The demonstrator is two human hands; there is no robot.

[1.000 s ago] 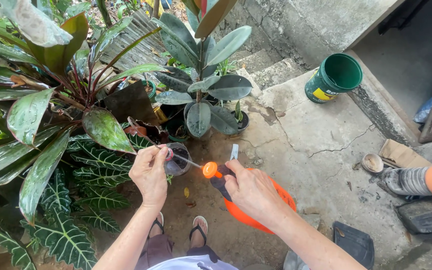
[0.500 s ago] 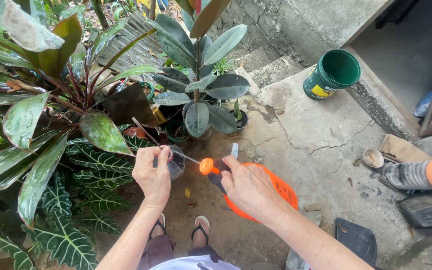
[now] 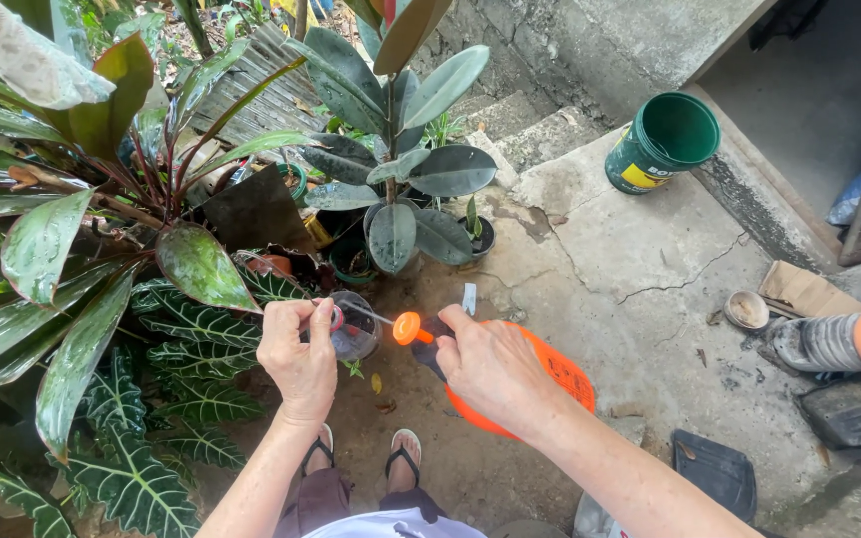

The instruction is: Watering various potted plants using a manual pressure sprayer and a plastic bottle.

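Orange sprayer (image 3: 540,384) in right hand (image 3: 490,364)

The cracked concrete floor (image 3: 640,269) carries a green bucket (image 3: 662,142) near its far edge by the step, a small bowl (image 3: 746,310) and a piece of cardboard (image 3: 799,290) toward the right edge, and potted plants (image 3: 391,169) along the left edge.

The left hand (image 3: 299,361) sits just left of the right hand (image 3: 490,364), with the nozzle (image 3: 407,328) between them. The spray bottle (image 3: 540,384) lies under the right hand. The small jar (image 3: 356,327) is at 12 o'clock from the sandals (image 3: 406,458). The bucket (image 3: 663,142) stands at 2 o'clock, well apart. The rubber plant (image 3: 396,159) is at 12 o'clock, the striped leaves (image 3: 142,438) at 8 o'clock.
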